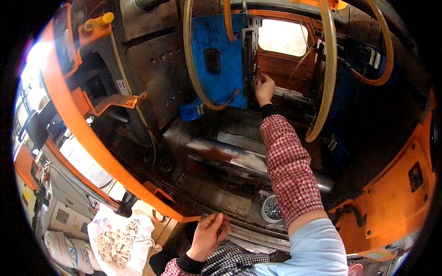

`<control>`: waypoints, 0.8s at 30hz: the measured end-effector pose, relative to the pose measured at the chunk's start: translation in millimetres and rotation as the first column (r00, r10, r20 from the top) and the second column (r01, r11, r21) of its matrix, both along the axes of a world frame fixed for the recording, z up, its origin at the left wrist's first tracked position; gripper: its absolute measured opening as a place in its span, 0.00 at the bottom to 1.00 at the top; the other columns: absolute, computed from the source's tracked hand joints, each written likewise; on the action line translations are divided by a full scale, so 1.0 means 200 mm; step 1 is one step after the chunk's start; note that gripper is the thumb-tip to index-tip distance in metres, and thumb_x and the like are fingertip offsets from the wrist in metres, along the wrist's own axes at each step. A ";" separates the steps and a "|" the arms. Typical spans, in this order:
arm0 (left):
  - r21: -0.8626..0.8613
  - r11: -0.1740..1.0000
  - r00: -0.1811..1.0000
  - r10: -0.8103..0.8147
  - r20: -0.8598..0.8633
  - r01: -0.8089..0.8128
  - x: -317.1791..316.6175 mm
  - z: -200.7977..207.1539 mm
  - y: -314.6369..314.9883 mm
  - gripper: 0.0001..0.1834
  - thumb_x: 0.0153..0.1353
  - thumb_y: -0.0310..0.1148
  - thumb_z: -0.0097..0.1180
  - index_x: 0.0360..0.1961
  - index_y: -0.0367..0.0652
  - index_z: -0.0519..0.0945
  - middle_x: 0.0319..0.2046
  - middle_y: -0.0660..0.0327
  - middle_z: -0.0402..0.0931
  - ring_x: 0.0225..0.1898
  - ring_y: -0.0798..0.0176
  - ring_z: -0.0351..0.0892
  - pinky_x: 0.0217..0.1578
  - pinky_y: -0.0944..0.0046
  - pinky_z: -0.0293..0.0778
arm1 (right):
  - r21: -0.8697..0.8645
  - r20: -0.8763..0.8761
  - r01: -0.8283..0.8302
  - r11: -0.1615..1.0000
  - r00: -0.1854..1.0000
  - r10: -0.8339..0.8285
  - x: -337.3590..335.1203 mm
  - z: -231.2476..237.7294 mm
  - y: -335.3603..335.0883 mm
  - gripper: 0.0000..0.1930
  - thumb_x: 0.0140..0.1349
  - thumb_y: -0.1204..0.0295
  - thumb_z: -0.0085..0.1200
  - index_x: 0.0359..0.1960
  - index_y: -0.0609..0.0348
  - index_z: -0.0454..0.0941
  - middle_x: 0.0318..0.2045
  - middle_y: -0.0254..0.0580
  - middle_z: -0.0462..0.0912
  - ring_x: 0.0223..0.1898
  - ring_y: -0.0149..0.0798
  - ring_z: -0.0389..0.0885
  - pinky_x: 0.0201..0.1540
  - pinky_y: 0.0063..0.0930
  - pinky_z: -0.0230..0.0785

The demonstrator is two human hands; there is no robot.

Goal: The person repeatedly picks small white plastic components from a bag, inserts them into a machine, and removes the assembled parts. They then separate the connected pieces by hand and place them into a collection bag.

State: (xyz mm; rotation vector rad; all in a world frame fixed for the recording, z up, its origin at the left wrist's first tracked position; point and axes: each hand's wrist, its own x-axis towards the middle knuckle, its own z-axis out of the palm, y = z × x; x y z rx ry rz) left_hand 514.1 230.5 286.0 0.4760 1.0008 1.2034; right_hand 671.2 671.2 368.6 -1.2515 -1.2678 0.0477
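Observation:
My right arm, in a red-checked sleeve cover, reaches into a machine. My right hand [264, 91] is beside the dark inner face of a blue mold half [220, 60], its thumb and fingertips drawn together. Whatever may be between them is too small to make out. Low in front of me, my left hand [209, 237] is closed, thumb against the fingers, near the lower end of an orange door frame [133, 186]. Its fingertips hide anything held. A round tub of small metal pieces [272, 209] stands beside my right forearm.
Yellowish hoses [328, 69] hang around the mold. A shiny metal bar [230, 154] crosses below it. On the left, a white bag [145, 225] bears a heap of pale small parts [116, 244]. An orange panel [400, 188] stands at the right.

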 end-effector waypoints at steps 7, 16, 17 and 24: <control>0.025 0.997 0.996 -0.080 0.037 0.079 -0.04 -0.04 0.04 0.14 0.68 0.34 0.40 0.36 0.32 0.72 0.20 0.64 0.68 0.17 0.75 0.56 0.19 0.75 0.55 | 0.012 -0.029 0.070 0.997 0.997 -0.070 -0.03 0.01 0.04 0.19 0.52 0.78 0.56 0.48 0.63 0.74 0.35 0.52 0.81 0.37 0.48 0.79 0.42 0.39 0.70; -0.027 0.998 0.998 -0.059 -0.019 0.059 -0.03 -0.03 0.07 0.15 0.68 0.34 0.39 0.44 0.32 0.73 0.20 0.66 0.67 0.18 0.75 0.57 0.20 0.76 0.54 | -0.102 0.083 0.121 0.987 0.990 -0.112 -0.06 0.04 0.04 0.24 0.49 0.75 0.58 0.50 0.67 0.70 0.40 0.55 0.80 0.43 0.54 0.77 0.46 0.39 0.69; -0.020 0.999 0.999 -0.026 -0.036 0.025 -0.03 -0.03 0.06 0.16 0.68 0.34 0.39 0.45 0.32 0.73 0.21 0.66 0.67 0.18 0.75 0.57 0.20 0.76 0.54 | -0.146 0.130 0.111 0.983 0.987 -0.092 -0.12 0.04 0.01 0.26 0.48 0.76 0.57 0.52 0.69 0.68 0.41 0.55 0.79 0.44 0.54 0.77 0.46 0.38 0.69; 0.333 0.939 0.937 0.034 -0.347 0.089 0.03 -0.03 0.10 0.13 0.67 0.32 0.42 0.43 0.33 0.73 0.30 0.60 0.73 0.20 0.74 0.61 0.21 0.74 0.57 | -0.095 0.059 -0.090 0.991 0.994 0.096 0.01 -0.01 0.14 0.31 0.48 0.75 0.54 0.54 0.75 0.59 0.35 0.67 0.77 0.40 0.61 0.76 0.45 0.45 0.68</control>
